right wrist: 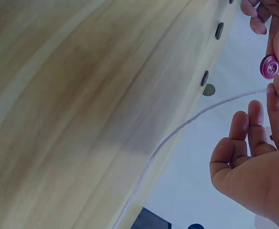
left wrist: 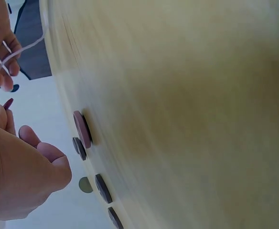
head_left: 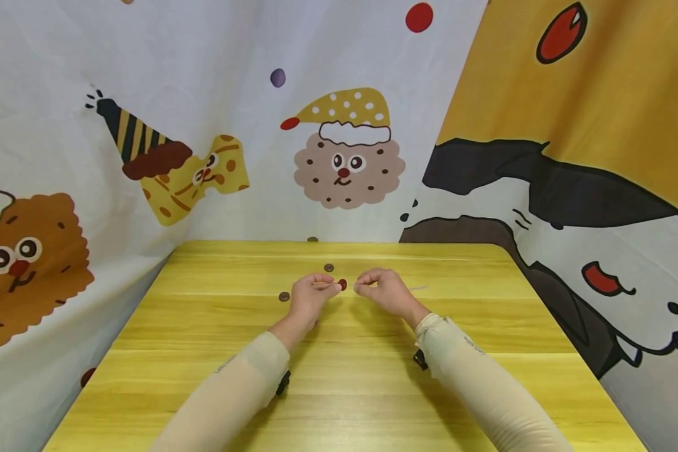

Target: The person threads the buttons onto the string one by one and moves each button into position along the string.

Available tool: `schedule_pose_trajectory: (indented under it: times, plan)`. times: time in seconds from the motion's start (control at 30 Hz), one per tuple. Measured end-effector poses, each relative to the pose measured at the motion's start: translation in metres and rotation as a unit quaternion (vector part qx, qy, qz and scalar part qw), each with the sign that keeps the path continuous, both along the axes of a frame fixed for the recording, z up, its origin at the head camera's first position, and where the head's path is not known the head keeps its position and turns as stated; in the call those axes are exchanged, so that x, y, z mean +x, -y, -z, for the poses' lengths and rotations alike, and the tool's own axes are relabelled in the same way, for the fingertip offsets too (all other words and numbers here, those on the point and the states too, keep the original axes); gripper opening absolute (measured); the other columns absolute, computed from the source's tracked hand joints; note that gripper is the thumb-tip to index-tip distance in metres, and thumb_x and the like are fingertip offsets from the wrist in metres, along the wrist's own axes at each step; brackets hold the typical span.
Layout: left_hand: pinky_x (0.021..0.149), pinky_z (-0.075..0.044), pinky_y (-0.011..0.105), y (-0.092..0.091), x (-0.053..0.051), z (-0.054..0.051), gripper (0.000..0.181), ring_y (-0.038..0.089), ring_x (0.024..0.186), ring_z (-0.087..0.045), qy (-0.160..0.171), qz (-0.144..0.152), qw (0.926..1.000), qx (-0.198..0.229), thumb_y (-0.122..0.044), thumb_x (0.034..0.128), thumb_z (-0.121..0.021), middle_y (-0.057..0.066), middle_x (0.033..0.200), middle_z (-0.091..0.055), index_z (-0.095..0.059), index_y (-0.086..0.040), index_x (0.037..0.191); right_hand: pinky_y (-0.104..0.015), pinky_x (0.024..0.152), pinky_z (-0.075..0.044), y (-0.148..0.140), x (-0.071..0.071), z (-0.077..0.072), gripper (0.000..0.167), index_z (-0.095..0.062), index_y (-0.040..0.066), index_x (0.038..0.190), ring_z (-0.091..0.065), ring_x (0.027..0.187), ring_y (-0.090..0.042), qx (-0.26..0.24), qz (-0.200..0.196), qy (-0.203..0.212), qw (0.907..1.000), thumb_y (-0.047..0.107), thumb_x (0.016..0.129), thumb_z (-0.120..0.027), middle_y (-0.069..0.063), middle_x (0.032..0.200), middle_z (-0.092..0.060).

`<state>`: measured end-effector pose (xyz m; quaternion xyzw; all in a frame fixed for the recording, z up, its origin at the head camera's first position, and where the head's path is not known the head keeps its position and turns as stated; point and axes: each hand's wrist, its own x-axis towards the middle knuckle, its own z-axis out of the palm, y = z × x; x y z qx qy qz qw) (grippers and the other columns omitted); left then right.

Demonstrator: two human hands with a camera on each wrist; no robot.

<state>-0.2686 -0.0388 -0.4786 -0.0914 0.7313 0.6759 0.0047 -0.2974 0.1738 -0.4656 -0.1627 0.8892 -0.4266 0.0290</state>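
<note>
A dark red button [right wrist: 270, 67] with small holes is pinched at its edge between the thumb and forefinger of my left hand [head_left: 309, 296]. Facing it, my right hand [head_left: 388, 292] pinches a pale cord [right wrist: 163, 143] close to its end. In the right wrist view that end stands just beside the button, and I cannot tell whether it touches. The rest of the cord trails from the right hand down toward the table. Both hands are raised above the tabletop, their other fingers loosely bent.
On the wooden table [head_left: 350, 389] lie several loose buttons, among them a brown button [head_left: 284, 296] left of the left hand and another brown button [head_left: 329, 267] farther back. A cartoon-printed cloth [head_left: 231, 75] hangs behind the table's far edge.
</note>
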Motion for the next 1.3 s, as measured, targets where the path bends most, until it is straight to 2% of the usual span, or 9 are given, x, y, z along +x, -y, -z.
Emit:
schedule_pose_trajectory:
  times: [0.17, 0.57, 0.83, 1.07, 1.3]
  plan:
    - [0.099, -0.058, 0.043, -0.0005, 0.0014, -0.0008, 0.027, 0.024, 0.108, -0.076, 0.008, 0.008, 0.9999, -0.004, -0.021, 0.0925, -0.087, 0.005, 0.113, -0.082, -0.077, -0.01, 0.116, -0.054, 0.11, -0.054, 0.004, 0.0011, -0.0004, 0.014, -0.083, 0.016, 0.101, -0.066, 0.129, -0.031, 0.011, -0.006, 0.001, 0.9999, 0.027, 0.1, -0.075, -0.006, 0.128, -0.075]
    - [0.103, -0.059, 0.05, -0.0028, 0.002, 0.0003, 0.031, 0.02, 0.101, -0.077, -0.002, 0.01, 0.9996, 0.027, -0.016, 0.0925, -0.086, 0.01, 0.112, -0.082, -0.076, -0.002, 0.119, -0.052, 0.11, -0.054, 0.0084, 0.0014, -0.0005, 0.011, -0.083, 0.017, 0.099, -0.066, 0.129, -0.031, 0.007, -0.002, 0.015, 0.9999, 0.026, 0.1, -0.076, -0.007, 0.129, -0.074]
    - [0.098, -0.061, 0.045, -0.0049, 0.0027, 0.0006, 0.033, 0.02, 0.101, -0.077, -0.006, 0.011, 0.9996, 0.023, -0.015, 0.0916, -0.087, 0.011, 0.11, -0.082, -0.075, 0.0, 0.119, -0.051, 0.108, -0.055, 0.0087, 0.0013, 0.0006, 0.01, -0.083, 0.018, 0.098, -0.067, 0.126, -0.03, 0.0, -0.006, 0.015, 0.9999, 0.025, 0.099, -0.077, -0.005, 0.126, -0.075]
    - [0.1, -0.06, 0.046, -0.0051, 0.0041, -0.0001, 0.033, 0.019, 0.099, -0.076, -0.006, 0.018, 0.9995, 0.027, -0.014, 0.0925, -0.086, 0.011, 0.109, -0.082, -0.074, 0.001, 0.12, -0.05, 0.107, -0.055, 0.0096, 0.0019, 0.0024, 0.011, -0.083, 0.017, 0.098, -0.067, 0.126, -0.028, 0.004, -0.011, 0.008, 0.9999, 0.025, 0.099, -0.076, -0.005, 0.125, -0.075]
    - [0.09, -0.061, 0.034, -0.0057, 0.0049, 0.0, 0.031, 0.018, 0.097, -0.076, -0.012, 0.017, 0.9996, 0.017, -0.013, 0.0912, -0.087, 0.011, 0.107, -0.082, -0.076, 0.0, 0.117, -0.049, 0.105, -0.056, 0.0098, 0.0018, 0.0028, 0.011, -0.084, 0.017, 0.097, -0.068, 0.124, -0.027, 0.001, -0.011, 0.002, 0.9999, 0.025, 0.098, -0.077, -0.004, 0.122, -0.076]
